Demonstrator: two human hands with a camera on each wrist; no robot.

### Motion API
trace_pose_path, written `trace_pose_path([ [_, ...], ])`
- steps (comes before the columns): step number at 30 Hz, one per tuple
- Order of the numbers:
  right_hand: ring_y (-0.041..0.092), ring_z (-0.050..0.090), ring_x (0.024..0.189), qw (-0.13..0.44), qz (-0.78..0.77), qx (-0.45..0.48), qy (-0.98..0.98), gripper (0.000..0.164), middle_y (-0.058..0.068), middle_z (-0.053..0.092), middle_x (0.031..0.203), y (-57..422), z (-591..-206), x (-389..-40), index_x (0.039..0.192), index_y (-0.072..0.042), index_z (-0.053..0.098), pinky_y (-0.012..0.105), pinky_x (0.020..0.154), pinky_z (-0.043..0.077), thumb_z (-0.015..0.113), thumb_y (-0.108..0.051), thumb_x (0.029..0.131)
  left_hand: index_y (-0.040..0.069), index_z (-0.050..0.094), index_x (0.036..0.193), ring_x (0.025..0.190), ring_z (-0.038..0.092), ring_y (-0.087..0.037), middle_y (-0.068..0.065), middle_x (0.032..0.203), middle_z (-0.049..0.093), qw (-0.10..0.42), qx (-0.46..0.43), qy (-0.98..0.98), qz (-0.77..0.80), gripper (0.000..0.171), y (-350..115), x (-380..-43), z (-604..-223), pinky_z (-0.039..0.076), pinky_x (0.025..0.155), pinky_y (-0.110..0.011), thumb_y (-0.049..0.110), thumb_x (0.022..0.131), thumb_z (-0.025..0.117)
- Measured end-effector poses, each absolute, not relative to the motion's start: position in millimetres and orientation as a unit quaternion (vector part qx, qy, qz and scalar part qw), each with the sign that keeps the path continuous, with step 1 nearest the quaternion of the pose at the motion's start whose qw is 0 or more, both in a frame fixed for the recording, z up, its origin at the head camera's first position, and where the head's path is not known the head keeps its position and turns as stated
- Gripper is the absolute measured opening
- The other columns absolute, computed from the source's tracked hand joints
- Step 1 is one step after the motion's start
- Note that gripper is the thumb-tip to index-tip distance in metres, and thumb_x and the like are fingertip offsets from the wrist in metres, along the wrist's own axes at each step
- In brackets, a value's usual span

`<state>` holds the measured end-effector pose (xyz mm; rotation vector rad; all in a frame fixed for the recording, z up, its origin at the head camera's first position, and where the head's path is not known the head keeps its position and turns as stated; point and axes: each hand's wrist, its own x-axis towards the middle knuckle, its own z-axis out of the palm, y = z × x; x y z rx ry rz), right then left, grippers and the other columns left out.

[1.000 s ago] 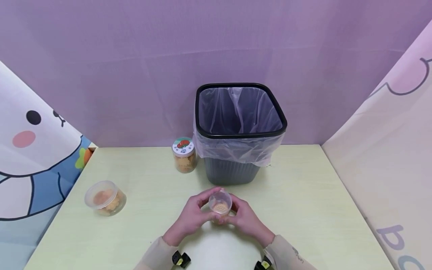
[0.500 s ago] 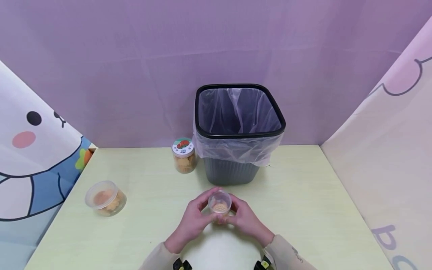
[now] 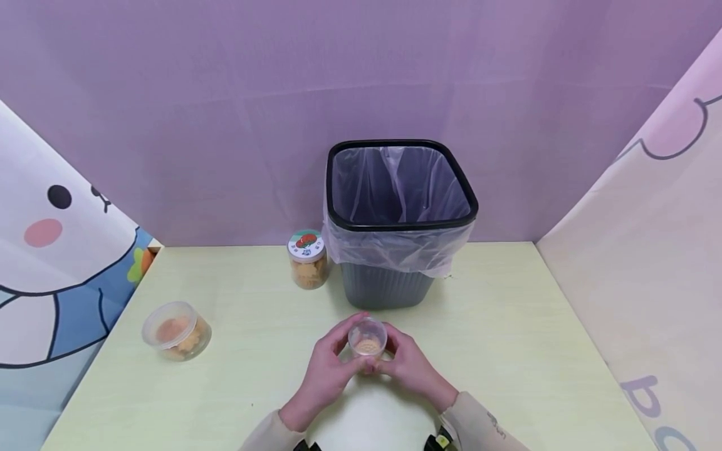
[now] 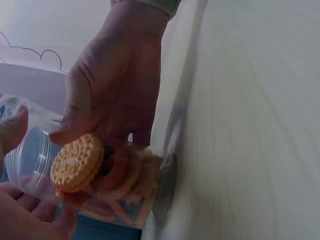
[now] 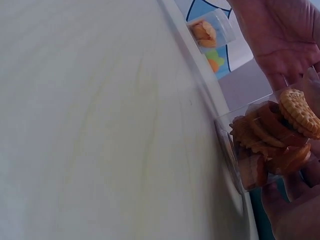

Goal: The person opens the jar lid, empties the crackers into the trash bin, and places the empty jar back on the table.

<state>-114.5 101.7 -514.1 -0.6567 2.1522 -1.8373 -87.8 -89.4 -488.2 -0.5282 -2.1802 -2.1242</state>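
Observation:
Both hands hold a clear plastic cookie jar point(image 3: 368, 338) at the front middle of the table, in front of the bin. My left hand point(image 3: 328, 369) grips its left side, and my right hand point(image 3: 410, 366) has the right side. The thumbs meet at the near face of the jar. Through the wall in the left wrist view, a round scalloped cookie point(image 4: 77, 162) shows above several stacked brown cookies, and the jar's clear ridged rim is visible. The jar's base is right at the tabletop. In the right wrist view the stacked cookies point(image 5: 260, 132) show from the other side.
A grey bin point(image 3: 389, 285) with a black rim and clear liner stands at the back. Left of it is a cookie jar with a printed lid point(image 3: 307, 260). A wide, low tub of cookies point(image 3: 177, 332) sits at the table's left. A purple cloth point(image 3: 225, 125) hangs behind.
The left forearm has shifted slightly to the right. Both hands keep their hold on the jar, which stays in the same place.

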Motion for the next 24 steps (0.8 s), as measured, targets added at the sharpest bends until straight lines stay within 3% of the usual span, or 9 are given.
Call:
trace_pose_path([
  [9, 0.031, 0.055, 0.124, 0.118, -0.631, -0.222, 0.734, 0.060, 0.013, 0.060, 0.128, 100.2, -514.5, -116.0, 0.134, -0.001, 0.053, 0.036, 0.107, 0.040, 0.080, -0.003, 0.081, 0.005, 0.055, 0.141, 0.136, 0.045, -0.024, -0.009, 0.142, 0.055, 0.059, -0.139, -0.710, -0.688, 0.072, -82.6, -82.8, -488.5, 0.031, 0.113, -0.036, 0.007, 0.076, 0.085],
  [14, 0.034, 0.056, 0.122, 0.116, -0.626, -0.214, 0.741, 0.059, 0.017, 0.060, 0.126, 98.0, -506.1, -113.2, 0.132, 0.004, 0.051, 0.037, 0.106, 0.041, 0.078, 0.002, 0.080, 0.007, 0.055, 0.142, 0.136, 0.046, -0.022, -0.006, 0.143, 0.055, 0.064, -0.131, -0.708, -0.691, 0.073, -80.8, -81.8, -490.1, 0.031, 0.113, -0.034, 0.008, 0.075, 0.085],
  [20, 0.028, 0.058, 0.119, 0.119, -0.621, -0.206, 0.747, 0.058, 0.012, 0.062, 0.124, 97.7, -509.8, -114.8, 0.130, 0.000, 0.053, 0.035, 0.105, 0.042, 0.081, -0.002, 0.079, 0.010, 0.056, 0.140, 0.133, 0.049, -0.025, -0.004, 0.140, 0.057, 0.073, -0.154, -0.715, -0.678, 0.070, -84.3, -85.0, -492.8, 0.035, 0.110, -0.049, 0.006, 0.076, 0.085],
  [24, 0.027, 0.058, 0.120, 0.116, -0.619, -0.215, 0.747, 0.059, 0.008, 0.062, 0.124, 98.3, -512.7, -115.7, 0.130, -0.005, 0.054, 0.042, 0.107, 0.041, 0.083, -0.011, 0.079, 0.012, 0.056, 0.140, 0.131, 0.050, -0.027, -0.004, 0.138, 0.059, 0.058, -0.175, -0.719, -0.670, 0.070, -92.4, -90.5, -494.6, 0.037, 0.106, -0.059, 0.006, 0.076, 0.086],
])
